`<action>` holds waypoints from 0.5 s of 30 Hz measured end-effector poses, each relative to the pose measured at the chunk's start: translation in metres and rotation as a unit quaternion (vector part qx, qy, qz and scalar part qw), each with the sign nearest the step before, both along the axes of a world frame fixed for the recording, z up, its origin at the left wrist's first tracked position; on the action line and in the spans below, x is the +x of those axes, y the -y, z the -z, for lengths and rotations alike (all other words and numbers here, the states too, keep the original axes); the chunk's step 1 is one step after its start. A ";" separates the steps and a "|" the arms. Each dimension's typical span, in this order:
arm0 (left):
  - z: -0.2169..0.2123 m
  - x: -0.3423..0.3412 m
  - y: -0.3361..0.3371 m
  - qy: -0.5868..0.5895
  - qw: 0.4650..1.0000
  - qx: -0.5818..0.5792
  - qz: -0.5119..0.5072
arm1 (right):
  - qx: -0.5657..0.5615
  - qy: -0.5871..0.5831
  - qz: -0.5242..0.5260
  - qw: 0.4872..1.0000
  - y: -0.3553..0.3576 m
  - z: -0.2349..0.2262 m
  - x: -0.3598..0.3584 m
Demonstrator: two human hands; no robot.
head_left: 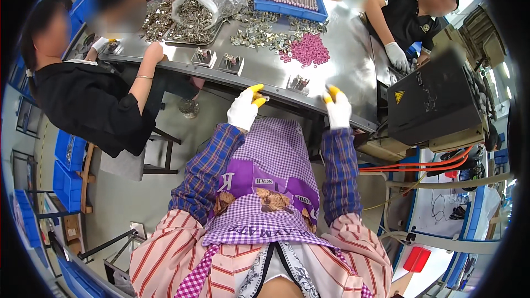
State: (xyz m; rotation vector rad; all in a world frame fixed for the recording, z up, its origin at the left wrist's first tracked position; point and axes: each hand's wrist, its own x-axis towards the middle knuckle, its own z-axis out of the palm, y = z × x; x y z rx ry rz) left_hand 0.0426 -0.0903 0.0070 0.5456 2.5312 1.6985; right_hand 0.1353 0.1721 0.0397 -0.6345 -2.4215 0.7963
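Observation:
My left hand (243,108), in a white glove with yellow fingertips, is closed at the table's near edge. A small silvery metal part (266,99) pokes out from its fingertips. My right hand (338,109), gloved the same way, is over the edge further right, its fingers apart and nothing visible in them. Between the two hands, nearer the right one, a small metal fixture (298,83) stands on the tabletop. Beyond it lies a heap of pink rings (310,49), with loose metal parts (259,37) spread beside them.
Two more small fixtures (231,64) stand along the edge to the left. A blue tray (264,6) of rod-like parts and a clear bag (194,12) of metal parts lie farther back. Co-workers sit left, opposite and right. A dark machine box (433,96) flanks my right side.

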 end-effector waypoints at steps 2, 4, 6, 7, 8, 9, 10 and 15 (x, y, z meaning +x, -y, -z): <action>-0.013 -0.003 -0.016 0.006 0.998 0.056 0.013 | -0.004 0.044 -0.003 0.999 -0.014 -0.001 -0.039; -0.021 -0.009 -0.034 0.014 0.993 0.111 0.030 | 0.090 0.179 0.046 0.979 -0.031 0.008 -0.064; -0.021 -0.020 -0.041 -0.014 0.997 0.079 0.008 | 0.084 0.180 0.021 0.980 -0.026 0.006 -0.069; -0.022 -0.029 -0.047 -0.044 0.998 0.051 -0.007 | 0.080 0.179 0.003 0.981 -0.025 -0.001 -0.072; -0.022 -0.036 -0.051 -0.073 0.997 0.023 -0.020 | 0.076 0.178 -0.013 0.981 -0.025 -0.007 -0.074; -0.020 -0.040 -0.052 -0.103 0.994 -0.006 -0.033 | 0.072 0.178 -0.030 0.981 -0.022 -0.011 -0.075; -0.018 -0.043 -0.054 -0.103 0.994 -0.007 -0.033 | 0.072 0.177 -0.030 0.981 -0.020 -0.014 -0.074; -0.005 -0.048 -0.060 -0.256 0.950 -0.171 -0.048 | 0.129 0.172 0.052 0.975 -0.001 -0.011 -0.044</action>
